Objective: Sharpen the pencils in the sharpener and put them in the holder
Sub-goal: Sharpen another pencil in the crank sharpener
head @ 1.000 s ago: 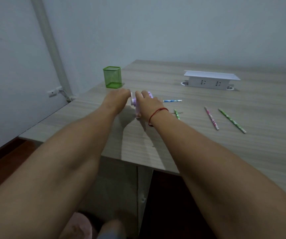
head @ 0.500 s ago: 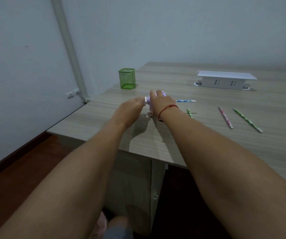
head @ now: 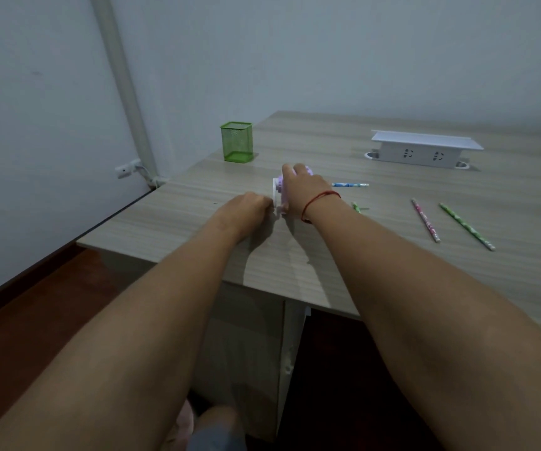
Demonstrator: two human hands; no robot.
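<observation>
Currently, mid-frame, I log: right hand (head: 305, 190) clamped over purple sharpener (head: 280, 185); left hand (head: 246, 206), dropped lower at its white end, grip untellable; probably cranking.

Left grip (head: 246, 208) dropped beside sharpener (head: 280, 190). One second ago: level with sharpener top, knuckles high. Half second ago: partway down, drawn toward person. Now: low near sharpener base, close to desk (head: 165, 222), curled fingers at white crank (head: 276, 196). Gap between left grip and holder (head: 236, 142) wider than one second ago. Head view panned left in first half second: holder, sharpener and pencils sit further right in frame.
</observation>
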